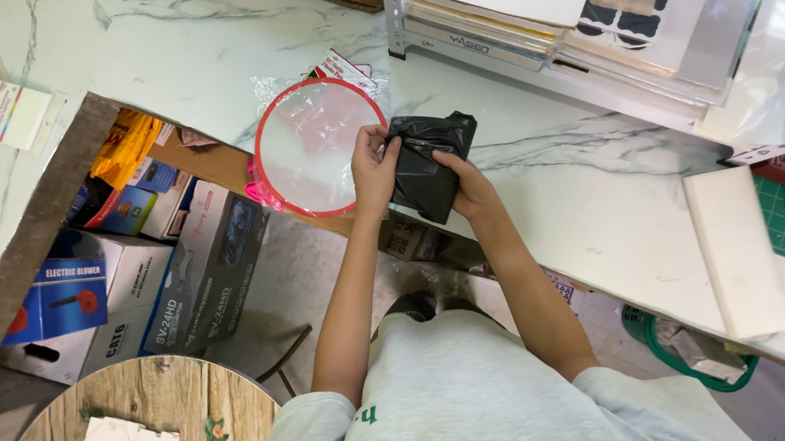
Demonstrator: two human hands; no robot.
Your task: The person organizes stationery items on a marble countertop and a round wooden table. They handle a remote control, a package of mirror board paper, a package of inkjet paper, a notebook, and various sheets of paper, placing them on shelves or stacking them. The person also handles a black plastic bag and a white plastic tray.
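Both hands' fingers gripping black plastic bag (428,173), white marble counter (597,214), boxes beneath, metal shelving (529,60)

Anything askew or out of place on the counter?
The red-rimmed round item in clear wrap hangs past the marble counter edge, over the boxes below. Both hands, left hand and right hand, grip a crumpled black plastic bag. Nothing looks spilled or broken.

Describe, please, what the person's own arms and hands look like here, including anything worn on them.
Both arms are bare from the short sleeves down. The left hand and the right hand wear no gloves, and no watch, ring or bracelet shows on either wrist. The sleeves belong to a light grey T-shirt with a small green mark near the left sleeve. The forearms are slim and uncovered.
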